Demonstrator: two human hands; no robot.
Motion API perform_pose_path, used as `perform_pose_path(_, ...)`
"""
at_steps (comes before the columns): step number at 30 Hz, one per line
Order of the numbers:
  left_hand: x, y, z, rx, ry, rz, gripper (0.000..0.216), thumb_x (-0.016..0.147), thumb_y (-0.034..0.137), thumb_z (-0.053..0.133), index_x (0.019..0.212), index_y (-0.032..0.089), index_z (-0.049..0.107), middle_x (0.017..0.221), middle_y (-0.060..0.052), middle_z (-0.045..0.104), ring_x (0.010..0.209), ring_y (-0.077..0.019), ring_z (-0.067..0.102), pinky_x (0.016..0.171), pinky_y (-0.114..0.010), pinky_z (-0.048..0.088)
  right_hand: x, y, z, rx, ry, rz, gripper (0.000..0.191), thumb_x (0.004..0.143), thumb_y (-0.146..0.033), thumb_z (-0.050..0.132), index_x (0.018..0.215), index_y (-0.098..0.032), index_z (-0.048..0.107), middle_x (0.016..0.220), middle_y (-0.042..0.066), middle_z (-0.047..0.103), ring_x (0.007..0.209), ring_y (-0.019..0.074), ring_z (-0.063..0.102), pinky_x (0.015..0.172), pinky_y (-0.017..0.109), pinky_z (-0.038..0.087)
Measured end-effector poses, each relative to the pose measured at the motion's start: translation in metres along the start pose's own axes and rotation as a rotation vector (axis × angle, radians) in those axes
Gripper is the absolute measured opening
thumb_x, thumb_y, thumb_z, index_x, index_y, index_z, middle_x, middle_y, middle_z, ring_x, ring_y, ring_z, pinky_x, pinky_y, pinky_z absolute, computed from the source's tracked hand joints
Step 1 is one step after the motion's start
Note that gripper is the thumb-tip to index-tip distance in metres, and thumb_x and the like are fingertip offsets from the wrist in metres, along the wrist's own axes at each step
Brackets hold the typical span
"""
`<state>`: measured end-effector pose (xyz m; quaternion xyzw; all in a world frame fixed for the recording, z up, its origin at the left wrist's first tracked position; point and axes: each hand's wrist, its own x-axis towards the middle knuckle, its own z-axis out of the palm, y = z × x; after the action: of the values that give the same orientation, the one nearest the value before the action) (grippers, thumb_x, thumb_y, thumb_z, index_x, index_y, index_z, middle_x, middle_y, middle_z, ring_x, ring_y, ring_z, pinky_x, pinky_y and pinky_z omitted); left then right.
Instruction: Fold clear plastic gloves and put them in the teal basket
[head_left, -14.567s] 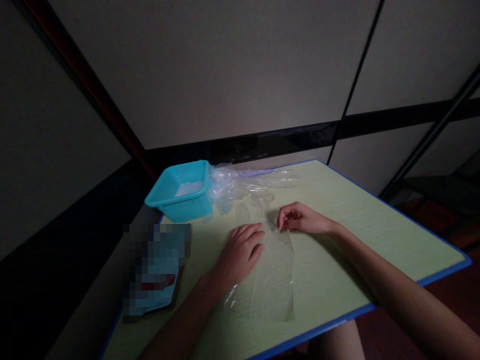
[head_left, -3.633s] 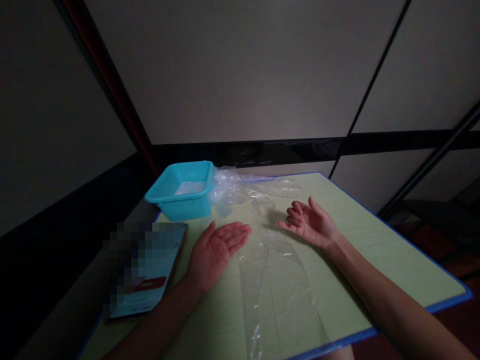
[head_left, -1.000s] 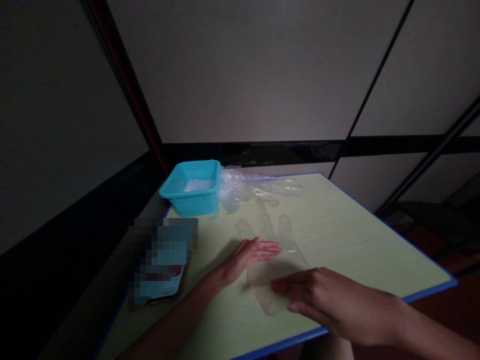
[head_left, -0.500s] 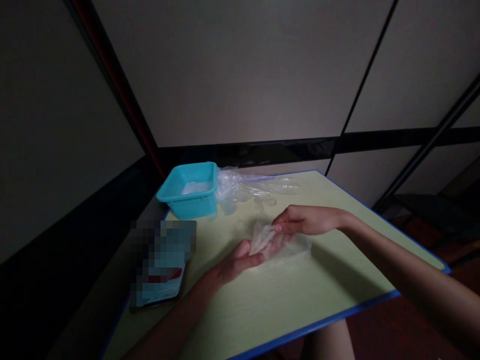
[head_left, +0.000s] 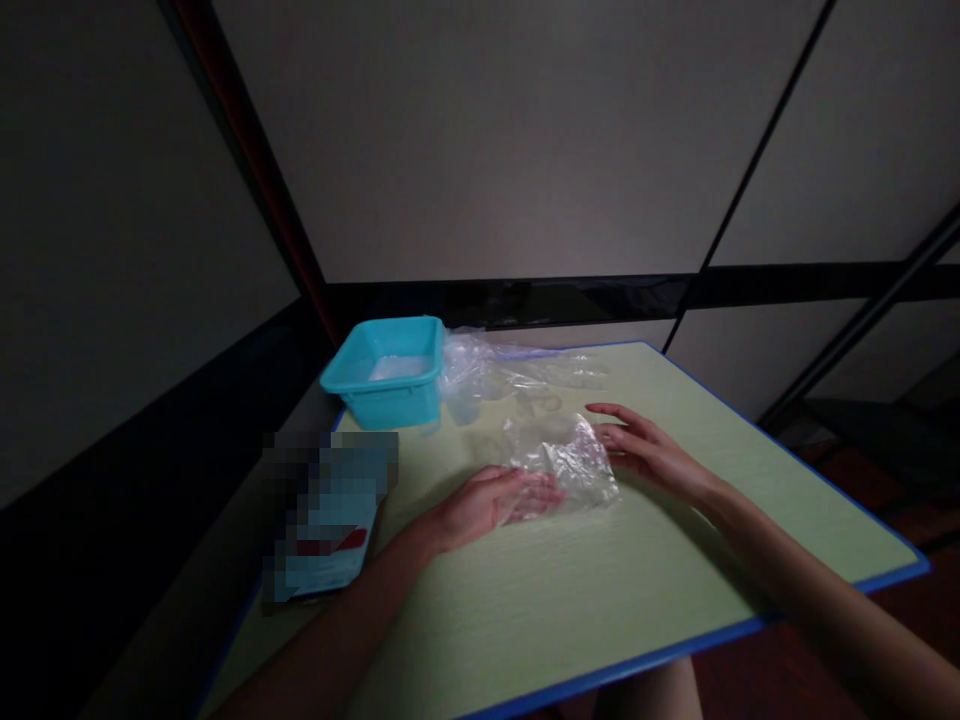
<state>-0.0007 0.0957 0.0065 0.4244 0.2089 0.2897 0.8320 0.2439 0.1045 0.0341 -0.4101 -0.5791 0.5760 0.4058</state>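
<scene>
A crinkled clear plastic bag (head_left: 577, 465) lies spread over the middle of the table. My left hand (head_left: 487, 500) rests at its left side with fingers stretched out flat; the fingertips show through the film, and I cannot tell whether they are inside it or under it. At the right edge of the bag, my right hand (head_left: 649, 460) has its fingers apart, with the tips at or just beside the film. Behind the bag lies a loose heap of thin clear plastic (head_left: 491, 370), with rounded finger-like ends that resemble disposable gloves.
A turquoise plastic basket (head_left: 386, 405) stands at the back left with something whitish inside. On the left edge of the yellowish, blue-rimmed table (head_left: 480, 630) lies a flat, partly blurred-out item (head_left: 337, 540). Cabinet panels (head_left: 510, 150) rise behind the table.
My right hand has let go of the plastic and moved right, its fingers spreading. The bunched plastic now lies flatter. My left thumb no longer presses on it, and the fingers have straightened.
</scene>
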Motion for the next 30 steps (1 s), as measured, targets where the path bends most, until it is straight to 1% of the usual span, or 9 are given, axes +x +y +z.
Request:
perform_pose_path(2,0.0,0.001,-0.001,-0.037,0.012,-0.021,0.021,0.082,0.024,0.055,0.094,0.009,0.065,0.103,-0.013,0.065,0.101,-0.0257,0.058,0.097,-0.041,0.03,-0.007,0.006,0.004,-0.037,0.044,0.015,0.054,0.073,-0.04,0.06,0.118,-0.019,0.04,0.095,0.008,0.062,0.084,0.0176,0.06,0.077,0.034,0.047)
perform_pose_path(5,0.001,0.001,-0.004,-0.096,0.046,-0.059,0.022,0.084,0.023,0.05,0.095,0.008,0.064,0.099,-0.013,0.067,0.098,-0.0241,0.06,0.096,-0.04,0.032,-0.015,0.01,0.011,-0.081,0.076,-0.004,0.051,0.072,-0.037,0.062,0.113,-0.017,0.041,0.081,0.005,0.063,0.072,0.0153,0.059,0.067,0.03,0.046)
perform_pose_path(10,0.003,0.001,-0.008,-0.112,0.071,-0.103,0.024,0.086,0.022,0.046,0.096,0.007,0.061,0.098,-0.015,0.066,0.095,-0.0246,0.061,0.096,-0.041,0.031,-0.019,0.017,0.023,-0.151,0.124,-0.022,0.043,0.068,-0.035,0.065,0.101,-0.017,0.044,0.069,0.0,0.061,0.056,0.0113,0.055,0.051,0.024,0.042)
perform_pose_path(14,0.002,0.003,-0.008,-0.123,0.093,-0.124,0.024,0.085,0.022,0.046,0.097,0.007,0.06,0.099,-0.014,0.066,0.095,-0.0247,0.061,0.095,-0.04,0.032,-0.018,0.023,0.03,-0.178,0.116,-0.032,0.038,0.07,-0.036,0.062,0.097,-0.018,0.042,0.065,-0.003,0.057,0.052,0.0102,0.054,0.044,0.022,0.04)
perform_pose_path(16,0.002,0.004,-0.007,-0.131,0.122,-0.15,0.025,0.085,0.022,0.046,0.098,0.007,0.06,0.097,-0.014,0.066,0.094,-0.0245,0.062,0.094,-0.039,0.033,-0.017,0.025,0.031,-0.201,0.126,-0.045,0.034,0.073,-0.037,0.059,0.096,-0.018,0.043,0.066,-0.003,0.056,0.053,0.0107,0.055,0.044,0.022,0.042)
perform_pose_path(19,0.002,0.006,-0.006,-0.136,0.17,-0.173,0.026,0.086,0.022,0.044,0.098,0.005,0.06,0.091,-0.014,0.068,0.087,-0.0228,0.064,0.092,-0.038,0.036,-0.016,0.028,0.03,-0.237,0.149,-0.085,0.029,0.076,-0.038,0.055,0.094,-0.018,0.043,0.066,-0.003,0.053,0.054,0.0109,0.056,0.049,0.025,0.046)
perform_pose_path(23,0.003,0.007,-0.003,-0.144,0.202,-0.194,0.028,0.087,0.021,0.041,0.096,0.004,0.062,0.088,-0.014,0.068,0.082,-0.0215,0.064,0.088,-0.037,0.039,-0.014,0.031,0.031,-0.295,0.115,-0.105,0.024,0.08,-0.036,0.05,0.094,-0.018,0.042,0.068,-0.004,0.052,0.051,0.0107,0.057,0.049,0.026,0.047)
perform_pose_path(27,0.005,0.008,-0.001,-0.158,0.225,-0.201,0.029,0.087,0.019,0.039,0.094,0.004,0.062,0.091,-0.014,0.068,0.082,-0.0214,0.064,0.085,-0.037,0.041,-0.012,0.03,0.032,-0.329,0.118,-0.109,0.022,0.08,-0.033,0.049,0.094,-0.018,0.043,0.069,-0.003,0.052,0.052,0.0114,0.058,0.049,0.026,0.048)
perform_pose_path(30,0.005,0.008,-0.001,-0.182,0.215,-0.212,0.031,0.086,0.02,0.039,0.096,0.003,0.062,0.092,-0.015,0.068,0.083,-0.0226,0.063,0.084,-0.037,0.041,-0.013,0.027,0.032,-0.288,0.142,-0.077,0.024,0.077,-0.03,0.052,0.095,-0.017,0.043,0.068,-0.002,0.055,0.051,0.0122,0.059,0.049,0.027,0.048)
